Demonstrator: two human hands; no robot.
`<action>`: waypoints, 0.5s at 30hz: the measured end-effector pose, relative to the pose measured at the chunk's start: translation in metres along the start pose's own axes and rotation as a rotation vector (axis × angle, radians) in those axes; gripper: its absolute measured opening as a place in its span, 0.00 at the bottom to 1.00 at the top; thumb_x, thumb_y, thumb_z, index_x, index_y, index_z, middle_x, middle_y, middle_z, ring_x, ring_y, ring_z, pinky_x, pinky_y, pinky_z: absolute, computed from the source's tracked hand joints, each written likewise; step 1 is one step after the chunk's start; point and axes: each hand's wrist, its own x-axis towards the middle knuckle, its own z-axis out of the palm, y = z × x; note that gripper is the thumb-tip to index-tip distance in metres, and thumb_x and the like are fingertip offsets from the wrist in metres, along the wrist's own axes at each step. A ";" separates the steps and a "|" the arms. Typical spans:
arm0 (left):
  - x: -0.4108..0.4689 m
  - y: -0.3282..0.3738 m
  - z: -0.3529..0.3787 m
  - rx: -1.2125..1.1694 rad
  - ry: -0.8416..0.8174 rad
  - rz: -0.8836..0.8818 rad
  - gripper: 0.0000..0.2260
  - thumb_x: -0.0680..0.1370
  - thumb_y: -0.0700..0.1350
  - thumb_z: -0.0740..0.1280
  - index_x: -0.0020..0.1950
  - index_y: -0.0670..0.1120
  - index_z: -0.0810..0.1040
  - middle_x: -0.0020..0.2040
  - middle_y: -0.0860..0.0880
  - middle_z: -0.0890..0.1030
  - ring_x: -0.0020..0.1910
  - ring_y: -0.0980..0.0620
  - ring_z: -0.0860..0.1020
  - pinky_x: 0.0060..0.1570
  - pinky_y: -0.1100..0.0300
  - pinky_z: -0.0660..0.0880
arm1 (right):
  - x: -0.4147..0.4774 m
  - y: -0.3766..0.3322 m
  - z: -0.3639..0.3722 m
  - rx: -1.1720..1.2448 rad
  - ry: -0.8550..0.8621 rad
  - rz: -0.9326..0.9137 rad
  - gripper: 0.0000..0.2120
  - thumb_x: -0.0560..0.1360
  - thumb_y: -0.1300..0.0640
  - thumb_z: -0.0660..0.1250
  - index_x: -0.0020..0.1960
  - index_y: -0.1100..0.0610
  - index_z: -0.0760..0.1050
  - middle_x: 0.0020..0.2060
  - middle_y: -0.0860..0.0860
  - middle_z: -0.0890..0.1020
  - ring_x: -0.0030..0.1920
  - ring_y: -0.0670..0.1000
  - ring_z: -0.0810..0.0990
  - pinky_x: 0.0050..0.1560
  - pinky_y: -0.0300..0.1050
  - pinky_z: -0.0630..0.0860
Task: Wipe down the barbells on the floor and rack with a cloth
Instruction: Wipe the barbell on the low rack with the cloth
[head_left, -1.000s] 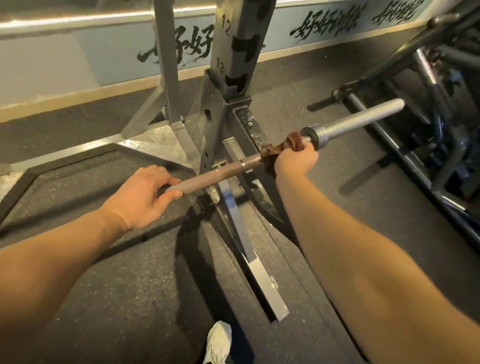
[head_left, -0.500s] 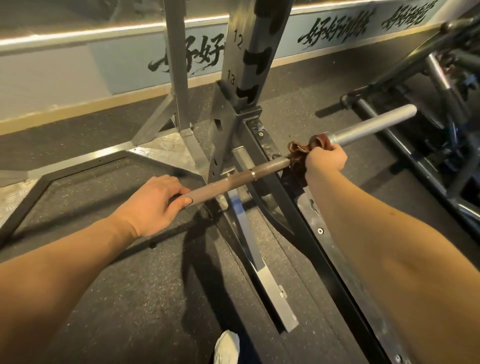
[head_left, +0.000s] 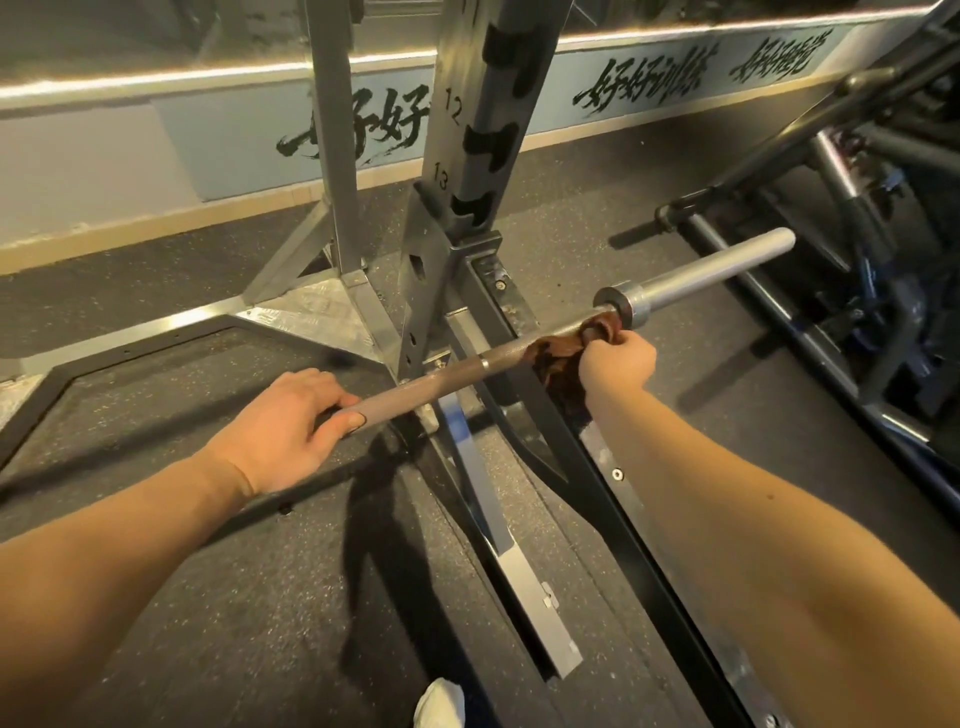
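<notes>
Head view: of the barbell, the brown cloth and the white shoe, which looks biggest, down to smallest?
1. barbell: by far the largest, running across the middle.
2-3. brown cloth and white shoe: about alike. The shoe is cut off by the bottom edge and nearer the camera, so I won't rank them.

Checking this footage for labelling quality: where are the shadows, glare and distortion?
Head view: hard shadows of the barbell and left hand fall on the floor below them; a bright light strip glares along the wall; wide-angle distortion leans the rack upright; the cloth in the right hand looks slightly soft.
</notes>
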 end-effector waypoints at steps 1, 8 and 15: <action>0.000 0.000 0.000 0.001 0.004 -0.002 0.09 0.82 0.51 0.65 0.58 0.52 0.82 0.42 0.62 0.73 0.44 0.59 0.72 0.53 0.55 0.70 | 0.007 -0.008 0.000 0.110 0.044 0.053 0.05 0.81 0.60 0.67 0.55 0.58 0.80 0.40 0.50 0.81 0.42 0.50 0.82 0.43 0.43 0.75; 0.001 0.001 -0.001 0.013 -0.009 -0.008 0.09 0.82 0.53 0.63 0.55 0.53 0.81 0.42 0.62 0.73 0.44 0.60 0.71 0.51 0.57 0.68 | -0.002 -0.015 0.012 0.281 0.062 0.110 0.09 0.83 0.58 0.66 0.60 0.59 0.79 0.42 0.49 0.81 0.38 0.44 0.79 0.41 0.38 0.77; -0.002 0.004 0.001 0.036 -0.008 -0.035 0.13 0.83 0.56 0.61 0.56 0.52 0.82 0.41 0.60 0.73 0.43 0.57 0.72 0.52 0.55 0.71 | -0.063 0.032 0.036 -0.029 -0.177 -0.233 0.08 0.81 0.65 0.66 0.58 0.56 0.72 0.48 0.47 0.77 0.43 0.40 0.80 0.40 0.31 0.80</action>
